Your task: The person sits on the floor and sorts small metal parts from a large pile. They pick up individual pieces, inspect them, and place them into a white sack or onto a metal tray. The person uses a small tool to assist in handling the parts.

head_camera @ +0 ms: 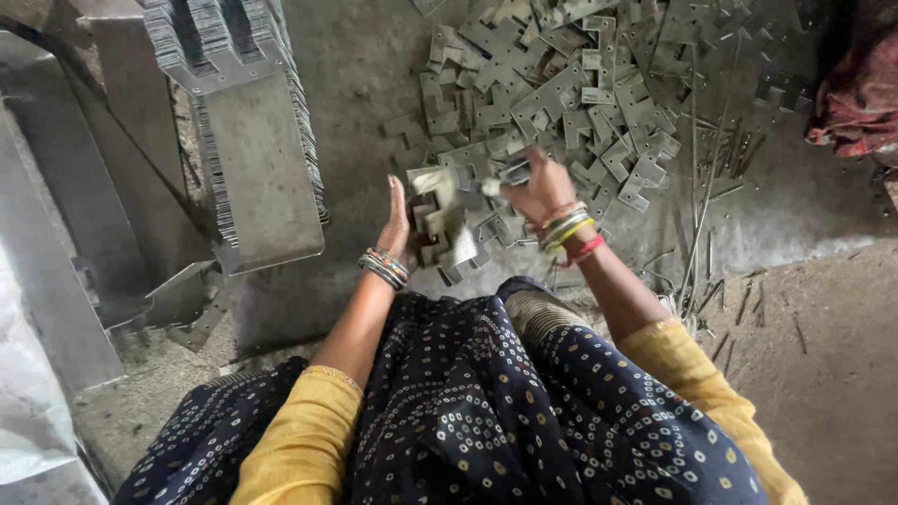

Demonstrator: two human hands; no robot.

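Note:
My left hand (399, 220) holds a stack of small notched grey metal plates (438, 223), pressed together on edge. My right hand (540, 190) grips one more flat metal piece (513, 172) just to the right of the stack, slightly blurred. Both wrists wear bangles. Beyond my hands a pile of loose metal plates (561, 84) of the same kind lies spread over the concrete floor. My dark dotted cloth and yellow sleeves fill the bottom of the view.
A tall stack of larger metal sheets (253, 140) leans at upper left, with big grey sheet panels (56, 215) beside it. Thin metal rods (697, 187) lie scattered at right. A red cloth (856, 93) sits at the far right edge.

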